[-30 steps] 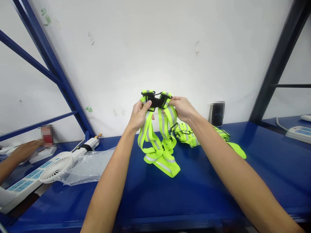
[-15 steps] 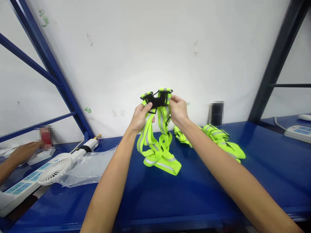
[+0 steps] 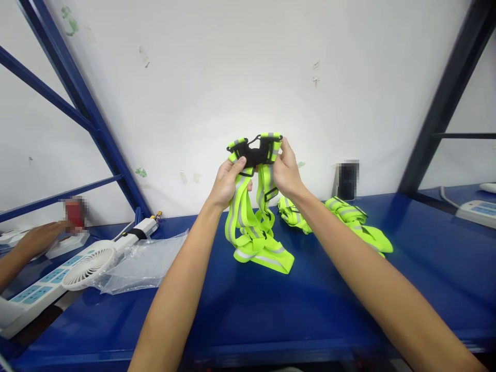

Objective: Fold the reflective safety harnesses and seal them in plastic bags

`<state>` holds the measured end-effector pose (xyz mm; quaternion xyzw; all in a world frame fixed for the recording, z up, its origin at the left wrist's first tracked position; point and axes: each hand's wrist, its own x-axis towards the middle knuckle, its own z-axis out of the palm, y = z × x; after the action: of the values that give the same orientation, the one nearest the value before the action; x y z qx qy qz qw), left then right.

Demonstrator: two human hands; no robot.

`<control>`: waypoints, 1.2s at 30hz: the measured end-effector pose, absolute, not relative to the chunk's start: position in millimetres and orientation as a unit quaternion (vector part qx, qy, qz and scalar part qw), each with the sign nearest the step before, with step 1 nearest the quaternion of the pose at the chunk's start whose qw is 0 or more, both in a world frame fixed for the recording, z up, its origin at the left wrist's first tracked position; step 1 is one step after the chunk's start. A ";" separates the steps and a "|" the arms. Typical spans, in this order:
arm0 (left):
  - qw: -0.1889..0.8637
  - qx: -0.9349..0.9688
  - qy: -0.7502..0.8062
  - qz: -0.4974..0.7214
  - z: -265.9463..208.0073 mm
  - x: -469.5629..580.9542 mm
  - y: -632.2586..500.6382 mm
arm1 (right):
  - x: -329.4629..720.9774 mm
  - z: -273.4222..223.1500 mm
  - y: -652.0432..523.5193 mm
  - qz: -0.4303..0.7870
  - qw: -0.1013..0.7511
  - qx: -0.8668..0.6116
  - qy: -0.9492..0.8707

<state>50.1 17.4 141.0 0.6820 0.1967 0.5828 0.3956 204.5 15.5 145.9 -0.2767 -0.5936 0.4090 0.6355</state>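
Between my two hands hangs a reflective vest (image 3: 242, 219) of neon yellow straps with silver stripes, its lower loops reaching down to the blue table. My left hand (image 3: 228, 181) pinches it at the black middle piece, thumb in front. On the other side, my right hand (image 3: 287, 168) grips the strap beside the black piece; some of its fingertips are hidden behind the strap. Black slider buckles show along the straps. Behind my right forearm, more neon yellow reflective straps (image 3: 344, 212) lie bundled on the table.
Left of my arm lie a clear plastic bag (image 3: 145, 263), a white fan (image 3: 90, 266) and a white power strip (image 3: 39, 292). Another person's hand (image 3: 46, 237) is at far left by a red object. A dark phone-like object (image 3: 346, 181) leans on the wall. Blue posts (image 3: 96, 124) frame the table (image 3: 302, 310).
Both hands have risen slightly and shifted a little right with the vest. My right hand has drawn outward, spreading the black middle piece a bit wider.
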 end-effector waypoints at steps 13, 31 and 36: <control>0.386 0.683 0.211 0.583 138.9 43.4 22.5 | 204.9 150.3 16.2 0.513 0.625 -0.212 -0.549; 0.356 0.715 0.211 0.564 143.7 42.7 17.7 | 200.1 152.7 -0.9 0.481 0.615 -0.179 -0.599; 0.352 0.715 0.230 0.559 144.5 39.3 16.2 | 198.8 148.5 10.9 0.448 0.637 -0.167 -0.605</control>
<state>39.3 16.2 144.5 0.7147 0.2302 0.5588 0.3520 198.8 10.9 148.5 -0.1668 -0.6050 0.4479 0.6368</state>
